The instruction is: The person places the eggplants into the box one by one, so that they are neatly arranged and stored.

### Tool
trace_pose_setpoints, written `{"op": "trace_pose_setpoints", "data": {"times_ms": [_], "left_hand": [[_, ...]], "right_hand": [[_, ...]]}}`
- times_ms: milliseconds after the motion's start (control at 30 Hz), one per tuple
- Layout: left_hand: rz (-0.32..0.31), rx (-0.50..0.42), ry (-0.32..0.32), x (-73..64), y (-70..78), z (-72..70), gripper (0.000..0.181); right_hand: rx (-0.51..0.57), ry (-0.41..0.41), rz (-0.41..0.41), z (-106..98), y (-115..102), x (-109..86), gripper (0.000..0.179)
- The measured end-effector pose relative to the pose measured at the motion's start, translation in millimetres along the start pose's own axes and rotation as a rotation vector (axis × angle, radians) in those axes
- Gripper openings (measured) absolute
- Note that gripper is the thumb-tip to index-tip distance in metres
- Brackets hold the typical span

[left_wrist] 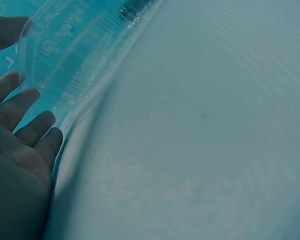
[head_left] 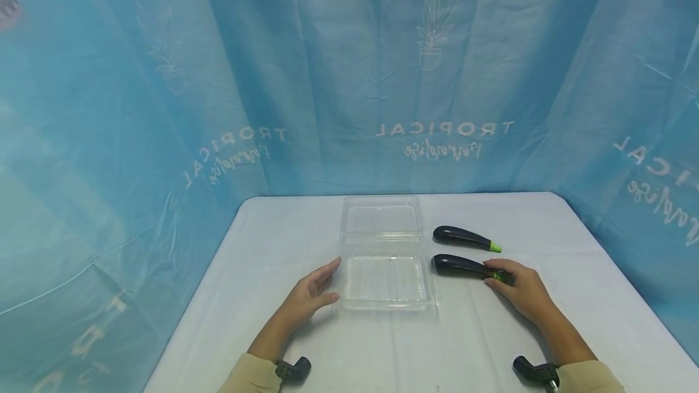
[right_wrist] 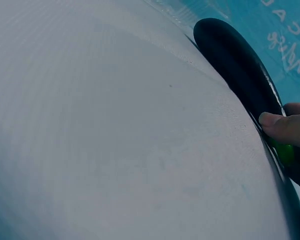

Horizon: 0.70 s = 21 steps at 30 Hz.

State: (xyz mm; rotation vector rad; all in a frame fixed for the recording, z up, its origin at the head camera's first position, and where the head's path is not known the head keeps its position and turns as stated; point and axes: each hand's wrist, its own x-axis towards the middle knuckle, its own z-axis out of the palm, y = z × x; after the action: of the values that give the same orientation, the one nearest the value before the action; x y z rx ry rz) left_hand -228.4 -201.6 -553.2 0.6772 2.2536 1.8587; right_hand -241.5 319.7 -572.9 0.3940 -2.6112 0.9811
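A clear plastic clamshell container (head_left: pixel 386 305) lies with its lid spread flat toward the far side. My left hand (head_left: pixel 307 297) is at the container's left side, thumb and fingers apart; in the left wrist view its fingertips (left_wrist: pixel 27 95) are against or very close to the clear rim. To the right of the container lies a dark eggplant (head_left: pixel 457 264) with a green stem end. My right hand (head_left: pixel 524 290) pinches it near that end, the thumb (right_wrist: pixel 282 129) on the near side. Beyond it rests a second eggplant (head_left: pixel 461 236), untouched.
A white cloth (head_left: pixel 218 320) covers the table. Blue printed curtains (head_left: pixel 349 108) hang behind it and along both sides. The container's raised lid section (head_left: pixel 382 220) reaches close to the table's far edge.
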Motion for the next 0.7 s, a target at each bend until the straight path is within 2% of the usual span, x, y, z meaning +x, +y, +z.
{"op": "trace_pose_setpoints", "data": {"times_ms": [233, 467, 700], "left_hand": [[-0.009, 0.013, 0.017, 0.1, -0.5, 0.4, 0.071], [-0.010, 0.018, 0.016, 0.1, -1.9, 0.6, 0.071], [0.000, 0.037, 0.012, -0.8, -2.6, 0.6, 0.073]], "right_hand": [[0.011, 0.020, 0.033, -2.7, -4.7, -0.9, 0.039], [0.038, 0.128, 0.076, -10.2, -15.9, -0.8, 0.031], [0.085, 0.232, 0.056, -15.3, -32.0, 8.8, 0.030]]}}
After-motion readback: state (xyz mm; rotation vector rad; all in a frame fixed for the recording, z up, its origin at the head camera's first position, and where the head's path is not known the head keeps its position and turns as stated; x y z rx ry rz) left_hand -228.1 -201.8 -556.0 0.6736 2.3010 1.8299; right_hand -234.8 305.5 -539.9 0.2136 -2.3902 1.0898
